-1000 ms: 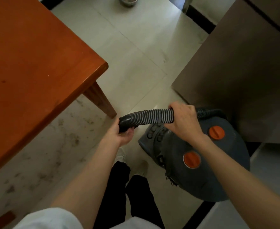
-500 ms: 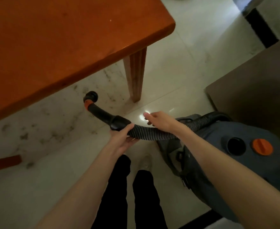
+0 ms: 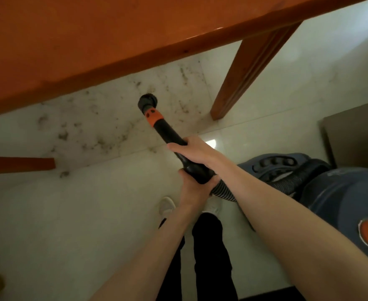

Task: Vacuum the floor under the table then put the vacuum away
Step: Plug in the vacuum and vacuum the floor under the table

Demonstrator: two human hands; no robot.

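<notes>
A black vacuum nozzle (image 3: 167,131) with an orange collar points at the dirty floor (image 3: 96,127) beneath the orange wooden table (image 3: 91,40). Its round mouth (image 3: 147,101) sits just above or on the speckled tiles. My right hand (image 3: 192,148) grips the black tube from above. My left hand (image 3: 191,190) grips the tube's lower end where the ribbed hose (image 3: 222,191) begins. The hose runs right to the grey-blue vacuum body (image 3: 341,192), which stands on the floor beside my right arm.
A table leg (image 3: 250,68) stands right of the nozzle. A second wooden piece (image 3: 18,165) pokes in from the left. A brown cabinet (image 3: 356,135) rises behind the vacuum. My shoes (image 3: 166,206) and dark trousers are below.
The view has tilted lower under the table. My right hand moved from the ribbed hose up onto the black tube. The nozzle swung forward toward the dirt under the table.
</notes>
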